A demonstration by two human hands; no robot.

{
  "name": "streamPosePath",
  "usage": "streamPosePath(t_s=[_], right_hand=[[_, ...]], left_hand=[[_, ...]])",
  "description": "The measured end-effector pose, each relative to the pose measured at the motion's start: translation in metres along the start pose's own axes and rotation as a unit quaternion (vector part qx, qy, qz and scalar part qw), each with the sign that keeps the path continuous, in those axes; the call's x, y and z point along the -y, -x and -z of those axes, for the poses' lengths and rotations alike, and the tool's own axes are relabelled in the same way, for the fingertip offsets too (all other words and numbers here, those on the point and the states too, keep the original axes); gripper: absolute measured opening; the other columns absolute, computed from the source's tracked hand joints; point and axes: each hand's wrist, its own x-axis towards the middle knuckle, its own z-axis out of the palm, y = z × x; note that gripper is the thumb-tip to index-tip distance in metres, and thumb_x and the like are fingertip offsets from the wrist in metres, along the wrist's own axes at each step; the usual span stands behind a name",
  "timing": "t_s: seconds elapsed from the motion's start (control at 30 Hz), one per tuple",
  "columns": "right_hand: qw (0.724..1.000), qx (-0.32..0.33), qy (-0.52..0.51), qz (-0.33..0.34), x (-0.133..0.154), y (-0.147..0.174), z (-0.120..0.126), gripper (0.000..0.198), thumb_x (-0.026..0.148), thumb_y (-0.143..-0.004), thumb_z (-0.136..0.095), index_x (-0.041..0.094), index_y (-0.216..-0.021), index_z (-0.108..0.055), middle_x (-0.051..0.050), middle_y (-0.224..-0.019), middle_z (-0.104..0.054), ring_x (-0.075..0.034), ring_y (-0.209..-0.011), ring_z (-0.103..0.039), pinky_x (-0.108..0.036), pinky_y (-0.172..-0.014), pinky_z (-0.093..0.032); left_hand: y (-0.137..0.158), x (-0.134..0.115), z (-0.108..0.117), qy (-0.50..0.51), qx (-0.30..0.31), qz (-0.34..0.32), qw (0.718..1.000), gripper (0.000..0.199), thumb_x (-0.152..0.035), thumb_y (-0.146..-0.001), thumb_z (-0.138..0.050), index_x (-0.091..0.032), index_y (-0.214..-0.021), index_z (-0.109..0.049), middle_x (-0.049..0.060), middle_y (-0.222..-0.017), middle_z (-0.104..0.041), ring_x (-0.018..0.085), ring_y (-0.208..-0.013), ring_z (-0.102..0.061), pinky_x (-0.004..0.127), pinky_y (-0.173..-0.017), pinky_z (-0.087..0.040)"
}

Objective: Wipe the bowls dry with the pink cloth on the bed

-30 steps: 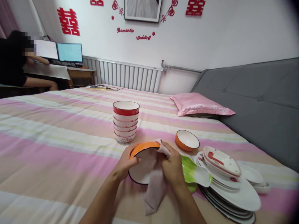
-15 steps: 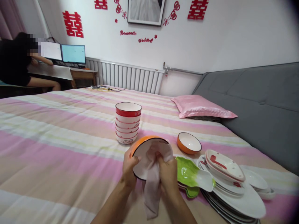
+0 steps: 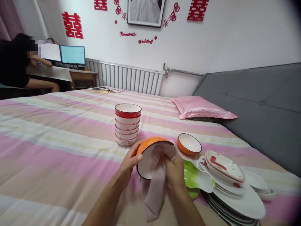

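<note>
An orange bowl (image 3: pixel 147 160) with a white inside and a dark rim is tilted toward me above the bed. My left hand (image 3: pixel 131 161) grips its left side, thumb over the rim. My right hand (image 3: pixel 172 171) pinches a pale pinkish-grey cloth (image 3: pixel 156 188) against the bowl's right rim and inside; the cloth's tail hangs down below. Just behind is a stack of several red-and-white bowls (image 3: pixel 127 124). A second orange bowl (image 3: pixel 189 144) rests on the bed to the right. Beside my right hand lie green leaf-shaped dishes (image 3: pixel 194 174), partly hidden by it.
Stacked white plates (image 3: pixel 252 201) with patterned oval dishes (image 3: pixel 225 164) on top lie at the right, small white dishes (image 3: pixel 256 180) beyond. A pink pillow (image 3: pixel 202 106) lies near the grey headboard (image 3: pixel 258 88). Cables (image 3: pixel 105 90) lie on the bed's far edge. A person (image 3: pixel 16 66) sits at a desk.
Both hands, the bowl and the cloth have shifted slightly right. The left thumb sits differently on the rim, and my right hand has moved over part of the green dishes.
</note>
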Motion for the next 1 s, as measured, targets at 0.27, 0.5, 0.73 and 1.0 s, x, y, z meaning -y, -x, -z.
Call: streamPosePath(t_s=[0.27,0.5,0.73,1.0], right_hand=[[0.961,0.09,0.226,0.131,0.021,0.007,0.012,0.032,0.012,-0.071,-0.047,0.023,-0.092,-0.068,-0.001,-0.08,-0.07,-0.02,-0.077,-0.063,-0.027,-0.071,-0.045],[0.968,0.087,0.195,0.132,0.019,0.007,0.009,0.032,0.013,-0.073,-0.048,0.021,-0.097,-0.068,-0.002,-0.082,-0.071,-0.019,-0.073,-0.063,-0.025,-0.066,-0.045],[0.988,0.044,0.126,0.077,0.009,0.01,-0.002,0.043,0.021,-0.073,-0.052,0.018,-0.114,-0.063,-0.006,-0.102,-0.071,-0.024,-0.09,-0.065,-0.033,-0.08,-0.048],[0.998,-0.04,0.017,-0.042,-0.005,0.02,-0.02,0.03,0.033,-0.072,-0.061,0.013,-0.094,-0.069,-0.012,-0.089,-0.073,-0.027,-0.086,-0.067,-0.035,-0.073,-0.052]], left_hand=[[0.001,-0.016,0.02,-0.131,0.126,0.091,0.979,0.062,-0.032,-0.066,-0.072,-0.019,-0.124,-0.054,0.009,-0.129,-0.055,0.031,-0.117,-0.049,0.041,-0.097,-0.039],[-0.004,-0.002,0.024,-0.13,0.061,0.045,0.989,0.057,-0.026,-0.059,-0.058,-0.015,-0.114,-0.063,0.01,-0.109,-0.066,0.035,-0.107,-0.054,0.04,-0.085,-0.045],[-0.002,-0.002,0.013,-0.021,-0.003,0.01,1.0,0.06,-0.028,-0.056,-0.055,-0.011,-0.112,-0.064,0.01,-0.092,-0.07,0.035,-0.093,-0.06,0.038,-0.075,-0.048],[0.006,0.014,-0.005,0.017,-0.142,-0.042,0.989,0.056,-0.032,-0.06,-0.052,-0.013,-0.112,-0.063,0.009,-0.094,-0.07,0.034,-0.094,-0.061,0.043,-0.077,-0.05]])
